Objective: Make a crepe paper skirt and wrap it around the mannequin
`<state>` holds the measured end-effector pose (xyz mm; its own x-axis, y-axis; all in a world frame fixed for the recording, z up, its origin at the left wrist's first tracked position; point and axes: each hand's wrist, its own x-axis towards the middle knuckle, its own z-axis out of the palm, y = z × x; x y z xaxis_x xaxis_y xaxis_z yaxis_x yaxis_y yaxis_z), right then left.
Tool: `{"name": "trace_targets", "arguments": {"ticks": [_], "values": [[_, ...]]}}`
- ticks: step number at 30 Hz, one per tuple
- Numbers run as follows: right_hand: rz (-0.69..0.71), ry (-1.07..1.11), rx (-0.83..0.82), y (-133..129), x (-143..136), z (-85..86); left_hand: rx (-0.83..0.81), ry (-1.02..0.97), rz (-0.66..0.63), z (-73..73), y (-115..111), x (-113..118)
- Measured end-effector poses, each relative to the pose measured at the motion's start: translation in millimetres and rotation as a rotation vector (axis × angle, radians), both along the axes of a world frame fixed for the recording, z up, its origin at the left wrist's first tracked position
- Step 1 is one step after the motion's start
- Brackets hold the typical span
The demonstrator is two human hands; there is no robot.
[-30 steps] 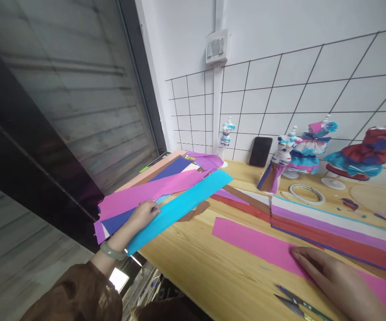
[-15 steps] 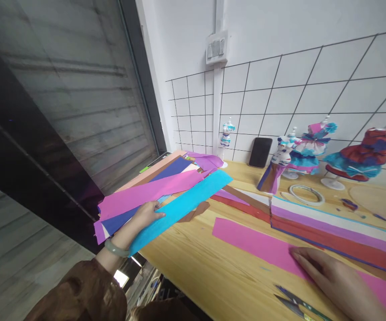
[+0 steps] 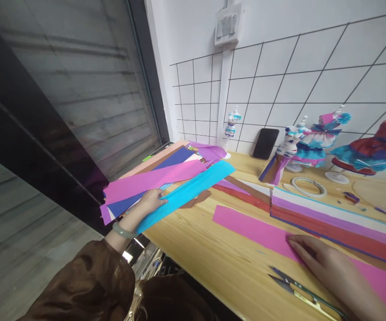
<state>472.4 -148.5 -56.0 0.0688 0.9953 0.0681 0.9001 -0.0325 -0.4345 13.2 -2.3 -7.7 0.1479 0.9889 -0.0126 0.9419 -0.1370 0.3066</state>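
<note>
My left hand [image 3: 152, 201] pinches the near part of a bright blue strip [image 3: 193, 187] that slants over the table's left side. Beneath and behind it lie pink [image 3: 155, 178], dark blue and purple strips in a loose pile. On the right, my right hand [image 3: 326, 258] has its fingertips pressed together at a long pink strip [image 3: 246, 225] lying flat on the wood. Thread snips [image 3: 289, 285] with parted blades rest just in front of that strip, partly under my right forearm. Behind it runs a layered white, purple and red band [image 3: 333, 218].
Small mannequins in paper-like dresses [image 3: 316, 142] stand along the tiled wall, with a phone [image 3: 265, 143] leaning there. A roll of tape [image 3: 309, 187] lies before them. The wooden table's [image 3: 193, 263] front edge slants across the lower middle.
The view has shifted slightly, so the wall and table items sit higher. Both hands keep about the same places on their strips, and more of the snips shows.
</note>
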Motion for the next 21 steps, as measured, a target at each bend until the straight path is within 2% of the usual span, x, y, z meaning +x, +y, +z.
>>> {"name": "trace_targets", "arguments": {"ticks": [5,9,11,15,18,21], "values": [[0.046,-0.012,0.034,-1.3,-0.4,0.9,0.125,-0.002,0.022,12.7,-14.7,7.5],[0.051,-0.017,0.066,-1.4,-1.5,2.1,0.229,-0.110,0.082,26.1,-15.5,0.0],[0.048,-0.019,0.070,-1.7,-2.4,3.6,0.253,-0.187,0.103,35.8,-14.7,-5.4],[0.032,-0.025,0.040,-1.8,-3.8,5.7,0.323,-0.283,0.026,59.7,-17.7,-12.3],[0.039,-0.015,0.027,-1.2,-3.8,5.6,0.430,-0.296,0.037,76.2,-24.1,-13.9],[0.038,-0.007,0.024,-1.0,-4.2,7.4,0.508,-0.293,0.028,86.0,-32.6,-13.0]]}}
